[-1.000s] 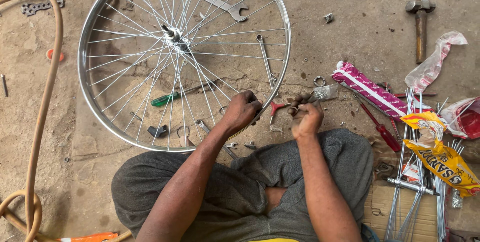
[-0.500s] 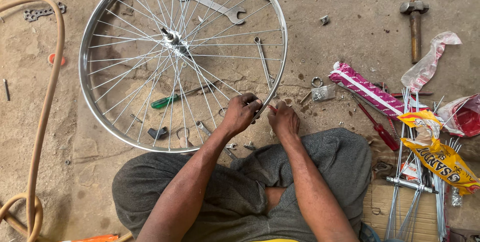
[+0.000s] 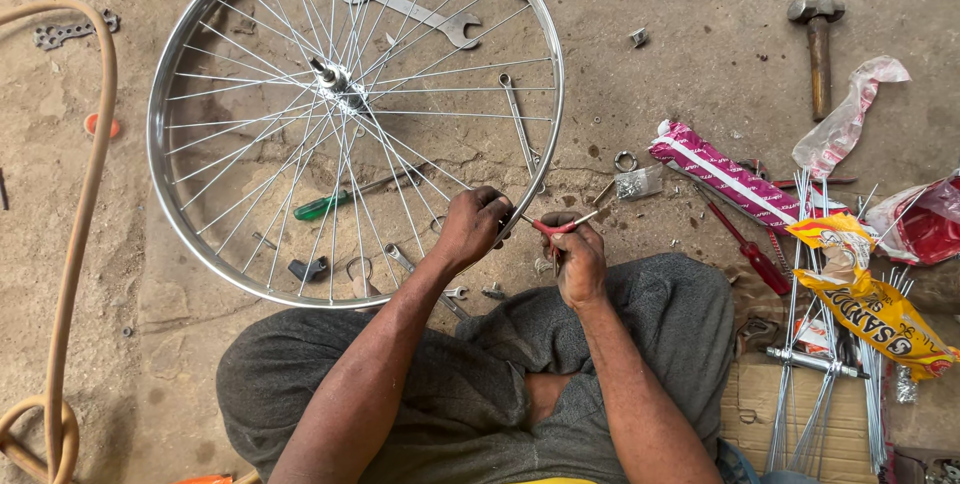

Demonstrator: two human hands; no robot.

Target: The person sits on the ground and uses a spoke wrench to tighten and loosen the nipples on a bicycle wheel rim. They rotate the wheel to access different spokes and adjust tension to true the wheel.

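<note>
Left hand (image 3: 472,229): fingers clamp shiny spoked bicycle wheel rim (image 3: 553,94) | right hand (image 3: 578,262): fingers pinch red-handled tool (image 3: 556,227) | right: pink-white striped packet (image 3: 722,172), yellow pouch (image 3: 880,312)

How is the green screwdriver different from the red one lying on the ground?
The green screwdriver lies inside the wheel, under its spokes; the red screwdriver lies outside it, beside the pink striped packet. The green one has a green handle pointing lower left; the red one has a red handle pointing lower right. Both rest flat on the dusty floor, and neither hand touches them.
</note>
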